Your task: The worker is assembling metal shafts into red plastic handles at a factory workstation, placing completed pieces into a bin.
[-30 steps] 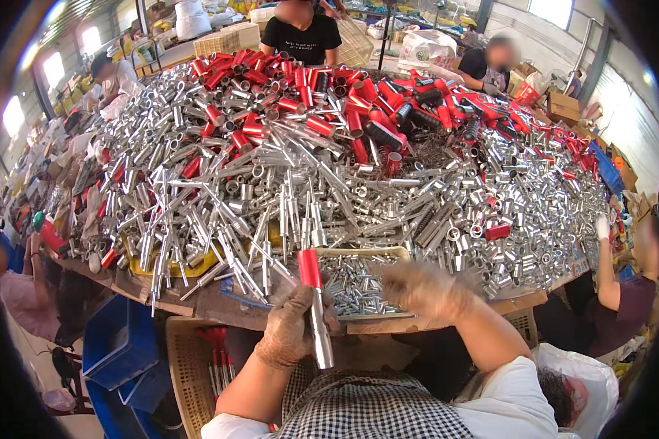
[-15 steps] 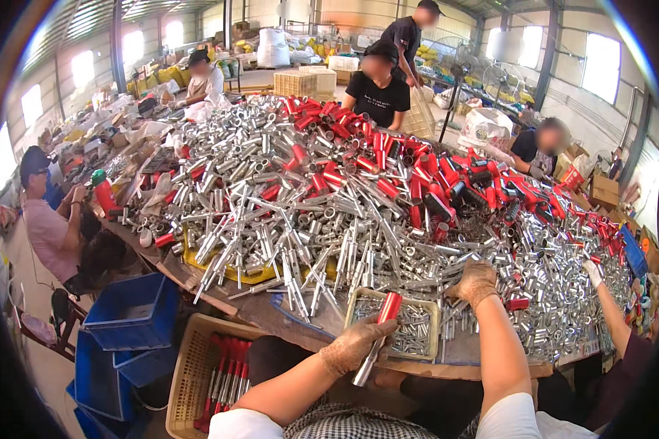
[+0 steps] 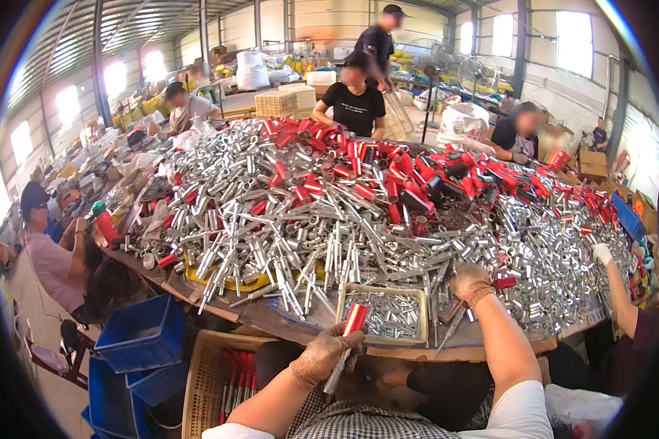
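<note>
Tube [image 3: 356, 319] fills the curled left hand [image 3: 325, 355]; whether the half-curled right hand [image 3: 471, 283] holds anything cannot be told. Crated red-handled pieces [image 3: 239, 372] seem done; heaped parts [image 3: 300, 230] remain.

The left forearm [image 3: 274, 399], bare below a short white cloth sleeve [image 3: 236, 432], slants far and rightward from the near edge. The left grip [image 3: 326, 353], in a thin, soiled glove, has its fingers curled closed. The right arm [image 3: 504, 336] stretches farther, leaning left; the similarly gloved right grip [image 3: 472, 282] shows its back, fingertips unclear.
</note>
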`<state>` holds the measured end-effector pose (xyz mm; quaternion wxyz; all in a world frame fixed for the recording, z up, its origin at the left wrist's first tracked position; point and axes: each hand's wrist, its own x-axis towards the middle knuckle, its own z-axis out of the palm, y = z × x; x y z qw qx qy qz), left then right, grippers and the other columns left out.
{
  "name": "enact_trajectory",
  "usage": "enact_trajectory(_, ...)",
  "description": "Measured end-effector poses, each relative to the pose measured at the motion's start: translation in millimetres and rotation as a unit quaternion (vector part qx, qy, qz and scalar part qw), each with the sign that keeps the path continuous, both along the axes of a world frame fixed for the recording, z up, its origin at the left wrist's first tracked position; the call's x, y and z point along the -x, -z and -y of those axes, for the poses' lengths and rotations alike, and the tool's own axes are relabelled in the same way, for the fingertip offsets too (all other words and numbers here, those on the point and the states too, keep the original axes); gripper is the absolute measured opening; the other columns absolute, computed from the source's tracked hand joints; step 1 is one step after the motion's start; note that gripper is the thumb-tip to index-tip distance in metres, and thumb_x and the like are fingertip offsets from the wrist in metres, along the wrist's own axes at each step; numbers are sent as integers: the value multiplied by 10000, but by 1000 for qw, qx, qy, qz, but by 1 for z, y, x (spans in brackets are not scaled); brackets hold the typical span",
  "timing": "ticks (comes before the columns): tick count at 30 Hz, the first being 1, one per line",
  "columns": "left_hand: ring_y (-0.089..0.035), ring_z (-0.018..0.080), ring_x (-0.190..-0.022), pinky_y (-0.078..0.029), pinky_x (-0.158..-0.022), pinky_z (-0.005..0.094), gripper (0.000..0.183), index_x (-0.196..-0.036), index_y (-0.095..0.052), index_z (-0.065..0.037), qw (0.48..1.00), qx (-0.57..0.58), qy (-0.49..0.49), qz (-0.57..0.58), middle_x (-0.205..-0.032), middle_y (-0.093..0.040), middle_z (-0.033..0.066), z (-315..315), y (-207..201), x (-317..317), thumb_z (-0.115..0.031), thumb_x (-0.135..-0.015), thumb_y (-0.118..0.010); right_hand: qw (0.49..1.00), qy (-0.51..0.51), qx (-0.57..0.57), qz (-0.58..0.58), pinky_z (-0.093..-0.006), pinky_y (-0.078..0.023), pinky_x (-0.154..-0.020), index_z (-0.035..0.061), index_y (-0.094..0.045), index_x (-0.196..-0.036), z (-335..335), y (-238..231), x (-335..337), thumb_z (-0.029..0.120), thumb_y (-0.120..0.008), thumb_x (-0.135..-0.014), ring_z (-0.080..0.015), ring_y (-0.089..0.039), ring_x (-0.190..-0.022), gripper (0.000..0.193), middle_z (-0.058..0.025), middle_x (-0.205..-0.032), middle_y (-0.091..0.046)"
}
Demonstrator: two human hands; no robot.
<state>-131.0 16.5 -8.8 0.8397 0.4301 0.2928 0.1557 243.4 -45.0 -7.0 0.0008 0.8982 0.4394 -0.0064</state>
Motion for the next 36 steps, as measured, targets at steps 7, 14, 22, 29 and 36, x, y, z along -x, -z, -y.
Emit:
enact_trajectory(7,-557,122,-578,-460,-531,262,343,-1113,-597,-16,991,-62,99,-68,-728,-591,35,30,-4,-22,-270,-899,-680,1000,20,-2,-21,-412,-521,-888,3,-671,-1043,-3,-3,18,393,-745,-690,-332,-660,-1006,532,-203,-1050,-684)
enact_trajectory(14,-562,106,-672,-473,-597,262,357,-1169,-592,-30,981,-105,146,-76,-793,-593,22,46,-4,-11,-224,-882,-678,997,39,-68,-12,-423,-515,-866,32,-686,-989,-12,14,-8,413,-748,-661,-354,-660,-970,506,-203,-994,-688)
enact_trajectory(22,-572,112,-671,-485,-614,261,331,-1154,-600,-18,985,-96,93,-111,-804,-608,24,43,7,6,-196,-887,-680,995,39,-89,-8,-410,-523,-863,35,-697,-970,-11,28,-19,288,-667,-740,-343,-659,-978,343,-190,-1037,-682)
enact_trajectory(29,-575,101,-687,-480,-634,254,345,-1140,-609,-15,973,-173,82,-131,-839,-630,31,41,25,6,-211,-875,-709,977,25,-208,-32,-402,-535,-826,107,-719,-970,16,15,-15,230,-631,-773,-334,-675,-897,248,-163,-971,-697)
enact_trajectory(36,-569,95,-602,-472,-536,259,422,-1205,-577,-3,976,-150,106,-121,-760,-598,17,41,18,-7,-236,-876,-701,917,-10,-376,-134,-404,-522,-812,62,-699,-961,42,19,-14,226,-593,-864,-340,-665,-888,218,-176,-926,-691)
